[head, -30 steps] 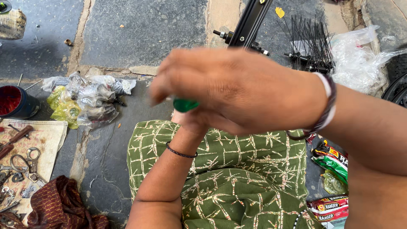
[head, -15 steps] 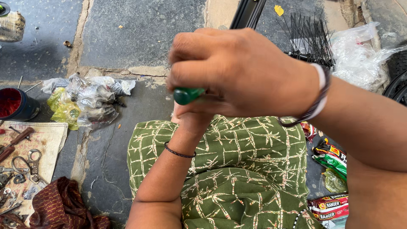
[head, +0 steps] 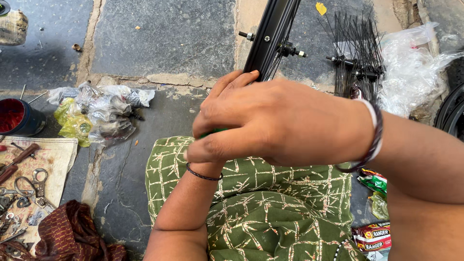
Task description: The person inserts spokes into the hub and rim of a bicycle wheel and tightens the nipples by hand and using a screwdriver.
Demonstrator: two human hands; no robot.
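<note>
You are sitting over grey stone paving slabs, sandy joints running between them, flat daylight falling evenly across the ground.

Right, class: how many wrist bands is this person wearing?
3. A thin black cord band circles the left wrist. A white band and a dark braided band sit side by side on the right wrist. Their undersides are hidden, so there may be more.

Crumpled plastic bags, red-lined cup, loose spokes, maroon cloth.
</note>
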